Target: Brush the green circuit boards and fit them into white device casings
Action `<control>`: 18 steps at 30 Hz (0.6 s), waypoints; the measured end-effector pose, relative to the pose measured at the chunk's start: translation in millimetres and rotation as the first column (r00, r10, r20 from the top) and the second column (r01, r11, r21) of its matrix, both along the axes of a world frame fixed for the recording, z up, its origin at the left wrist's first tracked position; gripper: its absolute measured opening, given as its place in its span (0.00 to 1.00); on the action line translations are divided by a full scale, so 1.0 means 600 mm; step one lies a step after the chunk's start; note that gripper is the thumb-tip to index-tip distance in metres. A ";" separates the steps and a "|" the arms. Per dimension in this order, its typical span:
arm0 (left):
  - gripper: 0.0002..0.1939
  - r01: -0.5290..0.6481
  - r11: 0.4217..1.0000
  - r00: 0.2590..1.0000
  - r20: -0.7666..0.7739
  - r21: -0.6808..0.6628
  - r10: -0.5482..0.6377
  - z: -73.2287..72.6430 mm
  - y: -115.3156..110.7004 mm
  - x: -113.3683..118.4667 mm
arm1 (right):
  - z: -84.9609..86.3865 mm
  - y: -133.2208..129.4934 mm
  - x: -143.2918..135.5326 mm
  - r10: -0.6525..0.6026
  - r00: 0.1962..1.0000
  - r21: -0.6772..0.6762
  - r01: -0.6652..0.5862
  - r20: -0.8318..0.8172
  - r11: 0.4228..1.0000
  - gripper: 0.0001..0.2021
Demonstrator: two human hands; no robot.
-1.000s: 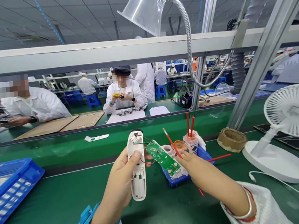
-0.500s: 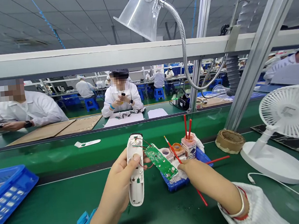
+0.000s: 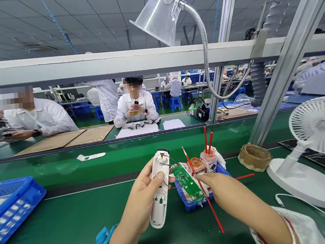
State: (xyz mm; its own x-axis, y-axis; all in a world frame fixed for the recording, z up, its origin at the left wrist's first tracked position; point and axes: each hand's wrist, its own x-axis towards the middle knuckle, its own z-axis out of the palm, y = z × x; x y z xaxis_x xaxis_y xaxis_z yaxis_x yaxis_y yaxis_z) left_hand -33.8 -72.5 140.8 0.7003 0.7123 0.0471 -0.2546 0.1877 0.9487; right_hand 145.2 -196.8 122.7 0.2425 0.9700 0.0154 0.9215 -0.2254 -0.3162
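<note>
My left hand (image 3: 146, 190) is closed around a long white plastic housing (image 3: 160, 191), its hollow inner side turned up and its dark end pointing away from me. Thin red and dark wires run from the housing to a green circuit board (image 3: 188, 183), which hangs over a small blue basket (image 3: 191, 206). My right hand (image 3: 214, 182) is closed on a slim red brush (image 3: 214, 213), light tip up, slanting across the board's right edge. Its fingertips are partly hidden, so whether they also touch the board I cannot tell.
In the basket stand small bottles (image 3: 209, 160) with red sticks. To the right are a tape roll (image 3: 255, 157) and a white fan (image 3: 308, 177). A blue crate (image 3: 13, 213) sits left; a white strip (image 3: 91, 157) lies ahead. Co-workers sit beyond the ledge.
The housing has shifted right and tilted, and the circuit board has moved right with it. My right hand and the red brush have moved slightly; the brush now crosses the board's edge.
</note>
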 end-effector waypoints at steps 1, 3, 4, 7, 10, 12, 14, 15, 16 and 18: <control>0.26 0.015 1.000 1.000 0.015 0.005 -0.015 -0.003 -0.001 0.001 | 0.004 -0.006 -0.004 -0.001 0.992 0.086 0.012 -0.123 0.996 0.25; 0.26 0.046 0.999 0.998 0.044 0.026 -0.047 -0.009 -0.005 0.003 | 0.010 -0.014 -0.013 0.062 0.873 0.215 0.050 -0.484 0.975 0.18; 0.27 0.053 0.998 0.997 0.048 0.041 -0.055 -0.013 -0.006 0.004 | 0.012 -0.015 -0.018 0.129 0.734 0.238 0.045 -0.666 0.970 0.19; 0.30 0.051 0.989 0.999 -0.003 0.136 -0.051 -0.022 -0.008 0.004 | 0.014 -0.008 -0.026 0.264 0.265 0.246 -0.100 -0.927 0.964 0.23; 0.33 0.009 0.938 0.990 -0.132 0.346 0.039 -0.028 -0.006 0.001 | 0.010 0.003 -0.024 0.310 0.135 0.289 -0.158 -0.941 0.944 0.22; 0.32 -0.019 0.870 0.970 -0.200 0.492 0.135 -0.030 -0.004 0.000 | 0.005 0.008 -0.020 0.320 0.097 0.305 -0.148 -0.942 0.941 0.25; 0.29 -0.019 0.808 0.950 -0.241 0.589 0.198 -0.031 -0.002 -0.001 | -0.001 0.011 -0.017 0.284 0.019 0.279 -0.123 -0.959 0.952 0.25; 0.27 -0.015 0.784 0.944 -0.250 0.621 0.216 -0.031 -0.001 -0.001 | -0.004 0.013 -0.016 0.253 -0.013 0.253 -0.102 -0.967 0.962 0.24; 0.26 -0.016 0.763 0.940 -0.250 0.647 0.232 -0.030 0.000 -0.001 | -0.006 0.015 -0.015 0.223 -0.033 0.225 -0.081 -0.974 0.971 0.22; 0.24 -0.036 0.721 0.938 -0.225 0.692 0.262 -0.027 0.000 -0.001 | -0.009 0.018 -0.014 0.191 -0.043 0.194 -0.081 -0.981 0.978 0.20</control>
